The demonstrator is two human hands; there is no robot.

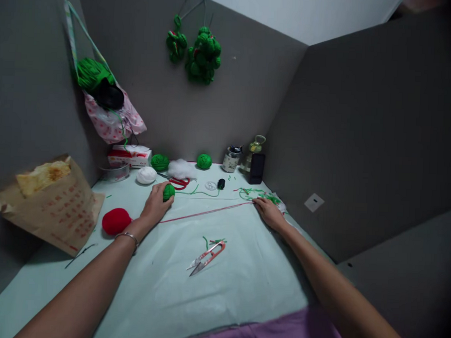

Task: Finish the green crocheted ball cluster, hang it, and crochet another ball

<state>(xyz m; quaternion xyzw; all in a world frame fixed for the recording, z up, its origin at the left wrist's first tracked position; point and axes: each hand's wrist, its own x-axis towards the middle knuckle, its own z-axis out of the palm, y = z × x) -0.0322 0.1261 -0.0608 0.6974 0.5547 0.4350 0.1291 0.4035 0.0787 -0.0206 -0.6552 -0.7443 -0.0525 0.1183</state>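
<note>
My left hand (154,206) rests on the pale green table (243,284) and is closed around a small green yarn ball (168,191). A taut red strand (204,214) runs from under this hand across to my right hand (269,211). My right hand pinches the far end of the strand beside a pile of green yarn scraps (258,194). A thin pale strand (216,198) also stretches between the two hands. Thread snips (207,257) lie on the table between my forearms.
A red yarn ball (116,221) and a brown paper bag with bread (50,201) sit at the left. Along the back are a white yarn ball (146,175), green yarn balls (204,161), red scissors (180,183), a jar (231,159), a phone (257,168). Grey partition walls enclose the table.
</note>
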